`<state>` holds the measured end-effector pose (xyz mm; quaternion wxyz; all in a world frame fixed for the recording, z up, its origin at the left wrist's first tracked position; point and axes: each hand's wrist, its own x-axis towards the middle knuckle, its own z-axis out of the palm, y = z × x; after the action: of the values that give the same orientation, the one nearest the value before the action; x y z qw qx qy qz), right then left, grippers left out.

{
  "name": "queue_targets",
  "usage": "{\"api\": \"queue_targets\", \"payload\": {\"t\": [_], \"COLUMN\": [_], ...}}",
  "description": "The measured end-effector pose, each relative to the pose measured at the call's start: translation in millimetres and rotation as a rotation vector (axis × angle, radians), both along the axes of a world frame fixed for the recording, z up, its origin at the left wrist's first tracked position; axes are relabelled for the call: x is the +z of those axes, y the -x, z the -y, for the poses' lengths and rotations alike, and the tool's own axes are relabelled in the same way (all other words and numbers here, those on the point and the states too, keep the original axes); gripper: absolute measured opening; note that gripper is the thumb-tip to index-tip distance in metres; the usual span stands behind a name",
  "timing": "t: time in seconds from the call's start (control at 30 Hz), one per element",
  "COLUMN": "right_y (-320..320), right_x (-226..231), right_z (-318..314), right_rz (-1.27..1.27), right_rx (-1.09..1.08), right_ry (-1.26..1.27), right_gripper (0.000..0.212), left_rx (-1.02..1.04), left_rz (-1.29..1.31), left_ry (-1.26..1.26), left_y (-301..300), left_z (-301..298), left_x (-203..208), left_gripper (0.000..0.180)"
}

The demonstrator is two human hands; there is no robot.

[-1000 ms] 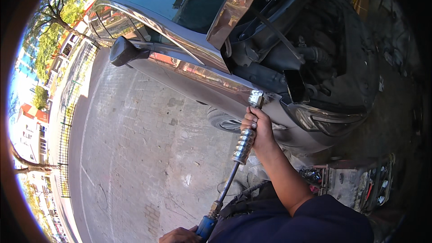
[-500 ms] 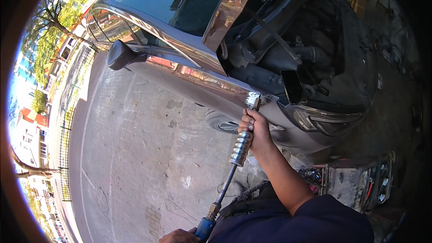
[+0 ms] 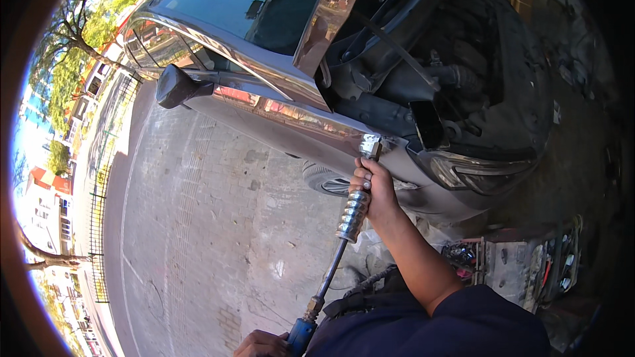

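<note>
A slide hammer (image 3: 325,280) runs slantwise from the bottom edge up to the car's front fender (image 3: 311,122), which is brownish grey. Its metal tip meets the fender close to the headlight (image 3: 486,173). My right hand (image 3: 374,188) is wrapped round the top of the ribbed chrome weight (image 3: 351,218), near the tip. At the lower edge, my left hand (image 3: 262,344) closes on the blue grip (image 3: 302,335) at the tool's other end; part of that hand is cut off by the picture.
The hood (image 3: 331,16) is up, with a prop rod (image 3: 403,56) across the engine bay. A phone-like black slab (image 3: 426,125) leans by the headlight. A tool tray (image 3: 506,271) lies on the right, and a front wheel (image 3: 325,178) shows under the fender.
The view has shifted slightly, and my left hand shows a little higher at the lower edge. Both hands keep their hold on the slide hammer, whose weight stays near the tip.
</note>
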<state>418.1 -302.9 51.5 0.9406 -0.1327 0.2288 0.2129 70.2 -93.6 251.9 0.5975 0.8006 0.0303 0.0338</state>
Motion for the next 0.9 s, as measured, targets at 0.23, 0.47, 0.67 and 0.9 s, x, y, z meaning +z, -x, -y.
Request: {"api": "queue_targets", "payload": {"t": [0.23, 0.47, 0.67, 0.9], "right_y": [0, 3, 31, 42], "right_x": [1, -12, 1, 9], "right_z": [-2, -2, -12, -20], "right_rz": [-0.025, 0.045, 0.046, -0.029], "right_rx": [-0.006, -0.008, 0.035, 0.072], "right_ry": [-0.005, 0.035, 0.128, 0.130], "right_gripper": [0.011, 0.019, 0.022, 0.033], "left_rx": [-0.062, -0.103, -0.088, -0.081], "left_rz": [0.044, 0.053, 0.090, 0.083], "left_ry": [-0.024, -0.046, -0.060, -0.079], "left_y": [-7, -5, -12, 0], "left_z": [-7, -14, -14, -21], "left_x": [0, -5, -6, -18], "left_gripper": [0.035, 0.036, 0.037, 0.035]}}
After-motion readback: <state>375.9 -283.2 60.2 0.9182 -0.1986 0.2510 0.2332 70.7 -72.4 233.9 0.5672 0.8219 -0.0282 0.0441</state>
